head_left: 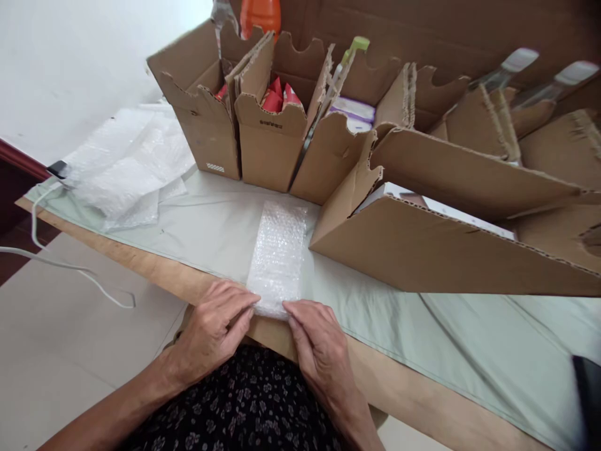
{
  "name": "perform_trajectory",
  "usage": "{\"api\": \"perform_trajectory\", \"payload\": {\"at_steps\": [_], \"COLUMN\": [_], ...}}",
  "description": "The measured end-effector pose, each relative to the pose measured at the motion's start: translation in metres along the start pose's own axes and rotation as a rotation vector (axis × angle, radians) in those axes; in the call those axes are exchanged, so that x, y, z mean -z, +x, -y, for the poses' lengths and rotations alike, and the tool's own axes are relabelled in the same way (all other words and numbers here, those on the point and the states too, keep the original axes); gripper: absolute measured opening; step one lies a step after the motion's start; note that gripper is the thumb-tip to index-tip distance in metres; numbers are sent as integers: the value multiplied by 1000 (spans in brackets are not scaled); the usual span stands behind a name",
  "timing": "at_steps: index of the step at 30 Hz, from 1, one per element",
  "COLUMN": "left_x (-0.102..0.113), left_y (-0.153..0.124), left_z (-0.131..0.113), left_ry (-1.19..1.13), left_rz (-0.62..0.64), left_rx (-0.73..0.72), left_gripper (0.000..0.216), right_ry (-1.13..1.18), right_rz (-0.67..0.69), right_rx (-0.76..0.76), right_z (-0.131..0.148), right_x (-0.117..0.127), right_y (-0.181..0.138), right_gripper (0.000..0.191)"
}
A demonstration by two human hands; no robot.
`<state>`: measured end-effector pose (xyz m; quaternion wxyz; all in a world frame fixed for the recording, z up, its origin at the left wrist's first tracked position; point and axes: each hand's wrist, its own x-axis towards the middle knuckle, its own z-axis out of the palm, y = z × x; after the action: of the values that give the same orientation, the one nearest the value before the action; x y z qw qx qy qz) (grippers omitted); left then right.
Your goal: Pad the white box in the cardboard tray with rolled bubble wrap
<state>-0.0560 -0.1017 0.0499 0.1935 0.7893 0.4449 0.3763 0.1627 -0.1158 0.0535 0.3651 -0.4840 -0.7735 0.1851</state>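
A flat strip of bubble wrap (278, 254) lies lengthwise on the cloth, its near end at the table's front edge. My left hand (220, 322) pinches the left corner of that near end between thumb and fingers. At the right corner, my right hand (318, 335) grips it the same way. The near end looks folded over. Whether anything lies inside the wrap, I cannot tell.
Cardboard boxes (270, 141) stand in a row behind, holding red packets (280, 97) and a purple-white pack (352, 109). A larger carton (451, 244) sits at right. More bubble wrap (131, 156) is piled at left; a white cable (35, 219) hangs off the edge.
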Motion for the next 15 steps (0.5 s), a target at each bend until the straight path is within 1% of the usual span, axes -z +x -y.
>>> {"api": "perform_trajectory", "payload": {"at_steps": [2,3,5,7,8,9,12,13,15], "left_x": [2,2,1,-2,-4,-6,-9,-8,-3], "left_y": [2,4,8,13,15,17,18,16,11], "left_z": [-2,-2,-1,1,2,4,5,4,2], "left_ry": [-38,-34,4,52,79,107,185,193,165], "left_rz": [5,5,-5,-5,0,8,10,-3,-9], "left_rx": [35,51,70,77,70,61,58,66,70], "left_gripper": [23,22,21,20,20,20,19,19,20], "right_ry": [38,15,-79,-159,-182,-200,-257,-265,-228], "right_rz": [11,-10,-98,-175,-170,-130,33,54,33], "right_rx": [-54,-71,-72,-28,7,43,120,129,126], "right_z": [2,3,5,5,5,5,1,-1,-3], "right_x": [3,4,5,6,6,5,1,0,-3], "right_y": [1,0,-1,-3,-5,-5,-4,-2,4], "right_gripper": [26,25,25,27,28,29,28,28,29]}}
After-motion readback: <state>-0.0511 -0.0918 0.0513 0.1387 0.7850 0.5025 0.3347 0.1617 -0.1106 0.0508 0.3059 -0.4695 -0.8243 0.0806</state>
